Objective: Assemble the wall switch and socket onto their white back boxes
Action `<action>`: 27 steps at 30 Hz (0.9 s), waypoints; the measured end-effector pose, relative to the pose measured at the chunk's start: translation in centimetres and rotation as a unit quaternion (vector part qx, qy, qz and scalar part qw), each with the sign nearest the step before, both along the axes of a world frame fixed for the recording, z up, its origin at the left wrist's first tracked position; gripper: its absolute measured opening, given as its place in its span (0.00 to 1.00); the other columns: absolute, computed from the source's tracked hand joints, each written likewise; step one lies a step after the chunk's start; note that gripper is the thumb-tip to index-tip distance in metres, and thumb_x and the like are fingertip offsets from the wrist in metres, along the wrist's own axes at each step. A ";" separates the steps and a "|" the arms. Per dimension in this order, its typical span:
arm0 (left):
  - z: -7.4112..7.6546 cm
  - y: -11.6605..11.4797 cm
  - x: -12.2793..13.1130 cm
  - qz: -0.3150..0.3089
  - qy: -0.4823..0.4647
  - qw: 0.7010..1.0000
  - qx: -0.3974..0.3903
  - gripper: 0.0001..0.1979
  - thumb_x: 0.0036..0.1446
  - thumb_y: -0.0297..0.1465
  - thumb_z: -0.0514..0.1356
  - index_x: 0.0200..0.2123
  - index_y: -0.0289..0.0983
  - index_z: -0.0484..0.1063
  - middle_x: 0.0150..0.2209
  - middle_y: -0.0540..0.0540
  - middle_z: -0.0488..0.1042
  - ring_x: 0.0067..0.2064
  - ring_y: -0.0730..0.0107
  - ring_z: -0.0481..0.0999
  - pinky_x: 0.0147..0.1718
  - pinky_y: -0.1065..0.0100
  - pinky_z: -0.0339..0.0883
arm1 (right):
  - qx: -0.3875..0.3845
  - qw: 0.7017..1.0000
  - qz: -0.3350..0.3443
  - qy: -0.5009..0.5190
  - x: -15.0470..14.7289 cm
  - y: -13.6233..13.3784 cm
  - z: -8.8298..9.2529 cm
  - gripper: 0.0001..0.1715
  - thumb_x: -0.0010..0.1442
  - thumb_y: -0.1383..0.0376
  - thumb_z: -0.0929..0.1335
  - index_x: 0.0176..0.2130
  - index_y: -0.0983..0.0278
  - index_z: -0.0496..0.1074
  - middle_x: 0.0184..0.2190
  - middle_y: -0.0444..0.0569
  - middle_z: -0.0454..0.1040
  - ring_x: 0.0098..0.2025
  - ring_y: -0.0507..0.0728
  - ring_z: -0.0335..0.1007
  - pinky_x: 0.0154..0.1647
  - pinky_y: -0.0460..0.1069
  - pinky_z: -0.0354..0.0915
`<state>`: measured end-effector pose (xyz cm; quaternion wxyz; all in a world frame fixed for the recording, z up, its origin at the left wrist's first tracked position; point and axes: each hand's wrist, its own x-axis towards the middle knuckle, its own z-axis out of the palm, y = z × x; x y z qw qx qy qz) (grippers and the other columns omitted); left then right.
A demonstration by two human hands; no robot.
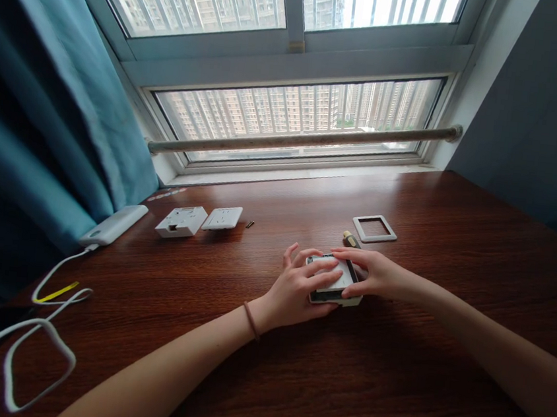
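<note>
Near the middle of the table, both hands are on a white wall socket unit (pixel 348 281), a square plate with dark gaps along its edges, seated over a white box. My left hand (pixel 300 284) lies across it from the left, fingers over the plate and thumb along the near side. From the right, my right hand (pixel 371 274) grips its edge, with fingers at the far side and thumb at the near corner. The fingers hide much of the plate. Just beyond lies a yellow-and-black handled tool (pixel 351 239), partly hidden, likely a screwdriver. A white square frame (pixel 374 236) rests behind it.
Farther left sit a white mounting box (pixel 181 221), a white socket panel (pixel 223 218) and small screws (pixel 249 224). A white power strip (pixel 113 224) with a looping cable (pixel 47 327) lies beside the blue curtain (pixel 73 81). A window with a rail (pixel 305 142) borders the table's far edge.
</note>
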<state>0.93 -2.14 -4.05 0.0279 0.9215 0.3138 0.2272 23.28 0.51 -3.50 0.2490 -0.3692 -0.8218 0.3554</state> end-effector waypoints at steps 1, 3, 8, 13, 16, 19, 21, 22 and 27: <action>0.1 0.0 0.0 0.000 0.002 1.000 0.000 0.23 0.53 0.46 0.55 0.51 0.46 0.66 0.54 0.48 0.69 0.57 0.56 0.59 0.59 0.49 0.25 | 0.005 1.000 0.004 -0.007 0.0 0.0 0.0 0.44 0.41 0.53 0.75 0.55 0.65 0.65 0.57 0.56 0.63 0.58 0.65 0.57 0.59 0.57 0.53; 0.1 -0.1 0.0 0.002 0.004 1.000 -0.001 0.23 0.53 0.46 0.55 0.51 0.46 0.66 0.54 0.49 0.69 0.56 0.57 0.60 0.59 0.49 0.24 | 0.013 1.000 0.006 -0.013 0.1 0.1 0.1 0.45 0.42 0.53 0.75 0.56 0.65 0.64 0.57 0.56 0.62 0.59 0.65 0.57 0.60 0.57 0.53; -0.3 -0.3 -0.1 0.012 0.006 1.000 -0.017 0.23 0.54 0.44 0.55 0.54 0.47 0.63 0.56 0.48 0.66 0.56 0.57 0.59 0.59 0.48 0.26 | -0.036 0.999 0.007 -0.001 0.1 -0.1 0.1 0.49 0.41 0.54 0.75 0.58 0.64 0.60 0.58 0.54 0.61 0.59 0.65 0.56 0.60 0.57 0.53; -0.5 -0.1 -0.2 -0.011 -0.014 0.999 -0.045 0.29 0.53 0.45 0.57 0.57 0.45 0.58 0.58 0.45 0.62 0.60 0.52 0.52 0.59 0.47 0.33 | -0.082 0.992 -0.054 0.080 0.5 0.4 0.4 0.38 0.49 0.56 0.72 0.56 0.63 0.62 0.56 0.53 0.64 0.56 0.63 0.60 0.56 0.55 0.60; -0.4 0.2 -0.4 -0.026 -0.076 0.994 -0.073 0.36 0.49 0.44 0.60 0.59 0.40 0.53 0.59 0.40 0.60 0.61 0.53 0.52 0.59 0.50 0.41 | 0.030 0.981 -0.165 0.102 1.8 2.1 0.2 0.25 0.54 0.58 0.68 0.50 0.63 0.68 0.49 0.52 0.70 0.52 0.61 0.66 0.53 0.56 0.63; -0.5 0.6 -0.6 -0.004 -0.153 0.982 -0.113 0.35 0.50 0.41 0.61 0.59 0.37 0.54 0.58 0.38 0.60 0.60 0.55 0.54 0.58 0.53 0.48 | 0.180 0.949 -0.259 0.013 4.2 4.3 -0.9 0.17 0.55 0.62 0.66 0.45 0.63 0.72 0.43 0.52 0.73 0.46 0.62 0.69 0.51 0.58 0.63; -0.6 0.9 -0.7 0.011 -0.175 0.974 -0.145 0.30 0.51 0.39 0.61 0.56 0.38 0.58 0.56 0.38 0.62 0.60 0.56 0.55 0.58 0.53 0.50 | 0.238 0.932 -0.269 -0.045 6.0 5.8 -1.9 0.11 0.55 0.64 0.66 0.38 0.64 0.74 0.42 0.54 0.74 0.46 0.62 0.68 0.51 0.58 0.62; -0.6 1.0 -0.7 0.014 -0.177 0.971 -0.159 0.28 0.51 0.39 0.60 0.54 0.38 0.61 0.56 0.39 0.63 0.59 0.56 0.56 0.58 0.53 0.51 | 0.245 0.930 -0.265 -0.064 6.8 6.3 -2.3 0.10 0.55 0.63 0.66 0.36 0.64 0.75 0.41 0.54 0.74 0.46 0.63 0.68 0.50 0.58 0.62; -0.6 1.2 -0.7 0.017 -0.177 0.967 -0.184 0.24 0.52 0.38 0.61 0.51 0.37 0.65 0.55 0.40 0.65 0.59 0.57 0.57 0.58 0.53 0.52 | 0.234 0.940 -0.231 -0.088 9.0 7.6 -3.4 0.09 0.48 0.61 0.72 0.32 0.61 0.76 0.41 0.51 0.74 0.47 0.63 0.67 0.50 0.58 0.60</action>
